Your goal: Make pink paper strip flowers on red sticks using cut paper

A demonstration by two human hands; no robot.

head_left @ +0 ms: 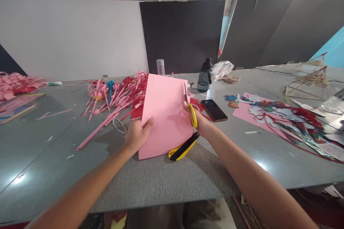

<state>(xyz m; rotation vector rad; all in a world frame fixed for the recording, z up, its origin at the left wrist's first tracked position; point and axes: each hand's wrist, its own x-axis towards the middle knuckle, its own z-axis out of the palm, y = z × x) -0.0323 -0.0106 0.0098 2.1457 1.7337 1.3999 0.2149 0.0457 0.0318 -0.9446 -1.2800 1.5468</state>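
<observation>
A sheet of pink paper (168,114) is held up at a tilt above the table. My left hand (138,134) grips its left edge, thumb on the near face and fingers hidden behind. My right hand (197,120) is closed around yellow-handled scissors (193,115) at the right edge of the sheet. The blades point upward along that edge, near its top right corner; whether they are parted I cannot tell. Just below the paper, a yellow and black utility knife (184,147) lies on the table.
Pink and red paper-strip crafts (120,93) are heaped at the left. Behind and right stand a dark water bottle (204,75) and a clear bottle (160,67). A phone (214,110) lies beyond my right hand. Paper cutouts (285,118) and a stick frame (309,84) occupy the right side.
</observation>
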